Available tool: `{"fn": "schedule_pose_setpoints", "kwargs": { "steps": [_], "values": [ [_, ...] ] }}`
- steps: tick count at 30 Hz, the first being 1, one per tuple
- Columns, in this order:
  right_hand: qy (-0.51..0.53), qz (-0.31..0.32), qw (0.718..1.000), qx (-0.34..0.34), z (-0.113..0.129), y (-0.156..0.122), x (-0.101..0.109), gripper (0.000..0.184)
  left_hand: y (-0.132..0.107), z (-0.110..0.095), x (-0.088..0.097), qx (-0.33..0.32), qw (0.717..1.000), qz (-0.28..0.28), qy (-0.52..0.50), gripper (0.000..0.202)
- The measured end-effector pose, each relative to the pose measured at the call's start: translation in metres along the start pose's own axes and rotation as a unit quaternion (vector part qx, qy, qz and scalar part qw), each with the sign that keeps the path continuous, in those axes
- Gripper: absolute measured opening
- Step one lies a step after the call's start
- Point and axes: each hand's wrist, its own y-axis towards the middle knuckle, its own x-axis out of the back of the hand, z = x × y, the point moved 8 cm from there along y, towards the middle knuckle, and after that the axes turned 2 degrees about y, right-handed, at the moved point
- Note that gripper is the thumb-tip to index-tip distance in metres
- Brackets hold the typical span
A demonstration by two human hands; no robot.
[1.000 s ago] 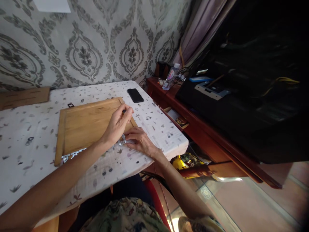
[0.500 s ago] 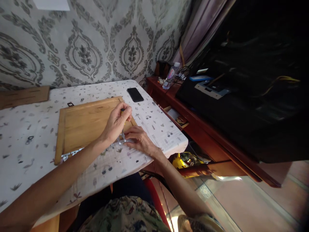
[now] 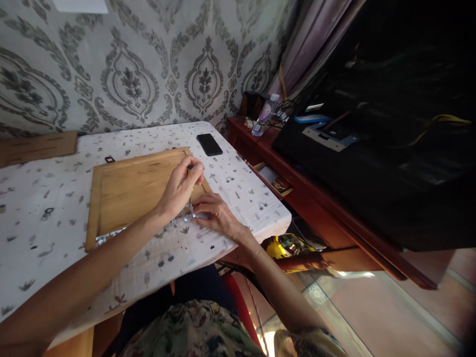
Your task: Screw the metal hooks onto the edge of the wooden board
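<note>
My left hand (image 3: 180, 187) is closed around the upright yellow-and-black handle of a screwdriver (image 3: 191, 171). Its thin shaft points down to a silver metal bracket (image 3: 187, 214) at the near right edge of a framed wooden panel (image 3: 134, 188). The fingers of my right hand (image 3: 216, 215) pinch that bracket from the right side. At the panel's near left corner lies a perforated metal strip (image 3: 108, 236), partly covered by my left forearm. The screwdriver's tip and the screw spot are too small to make out.
A black phone (image 3: 209, 144) lies beyond the panel on the patterned tablecloth (image 3: 238, 198). Cardboard (image 3: 37, 148) rests at the far left. To the right, a red-brown cabinet (image 3: 293, 183) carries a plastic bottle (image 3: 265, 115) and a large black screen (image 3: 379, 124).
The view has shifted very slightly. Both hands keep the same hold on the screwdriver and the bracket, with the left fingers turned a little on the handle.
</note>
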Motion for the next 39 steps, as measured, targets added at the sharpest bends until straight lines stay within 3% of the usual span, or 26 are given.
{"fn": "schedule_pose_setpoints", "kwargs": {
  "steps": [3,12,21,33,39],
  "values": [
    [0.003,-0.002,1.0,0.007,0.001,0.0,0.0,0.019,-0.001,0.001,0.001,-0.012,1.0,-0.024,-0.008,0.03],
    [-0.007,0.002,1.0,0.001,0.0,-0.001,0.0,0.018,0.008,0.014,-0.003,0.045,0.995,-0.044,-0.072,0.055],
    [0.001,-0.009,1.0,0.017,0.003,0.0,0.002,0.019,0.003,0.004,0.004,0.003,0.998,-0.046,-0.037,0.041],
    [0.004,-0.013,1.0,0.016,-0.001,-0.002,0.0,0.019,0.006,0.012,0.0,0.062,0.994,-0.031,-0.081,0.033],
    [0.002,-0.017,1.0,0.018,0.001,-0.001,0.0,0.02,0.002,0.004,0.005,0.013,0.997,-0.04,-0.057,0.037]
  ]
}}
